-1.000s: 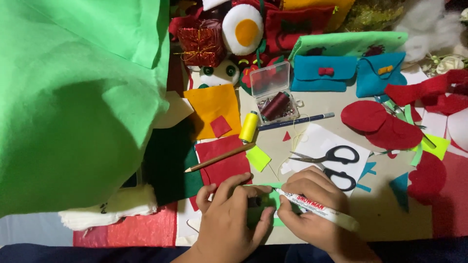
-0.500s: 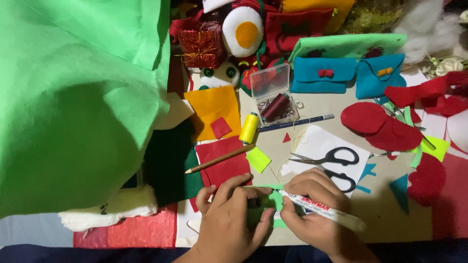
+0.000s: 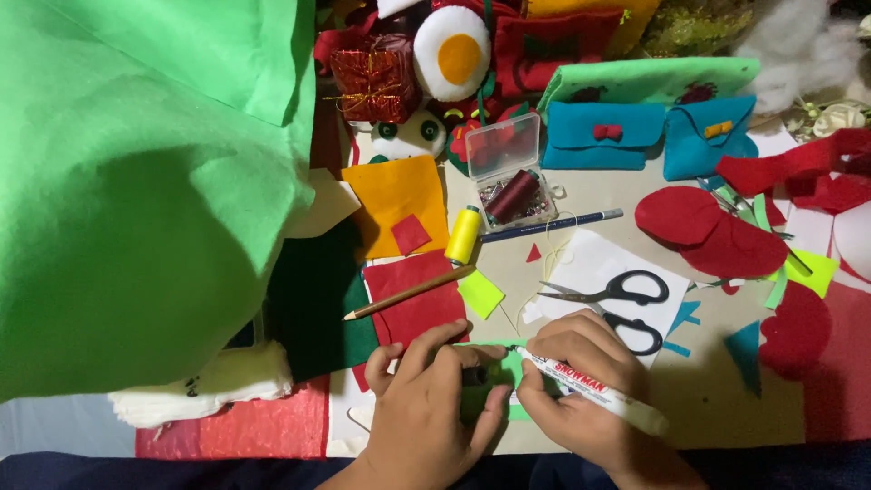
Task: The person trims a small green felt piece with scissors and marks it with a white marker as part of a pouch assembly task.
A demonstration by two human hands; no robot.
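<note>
Crowding hands [image 3: 508, 390]: scissors [image 3: 617, 295], pencil [image 3: 408, 292], possibly yellow thread spool [image 3: 463, 234].

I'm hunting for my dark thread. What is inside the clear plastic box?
The clear plastic box holds a dark maroon thread spool lying on small silvery bits, too small to identify. Anything beneath the spool is hidden.

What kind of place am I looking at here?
Probably a home craft table for felt sewing: cut felt pieces such as the red felt circle, scissors, a yellow thread spool and finished blue felt pouches.
</note>
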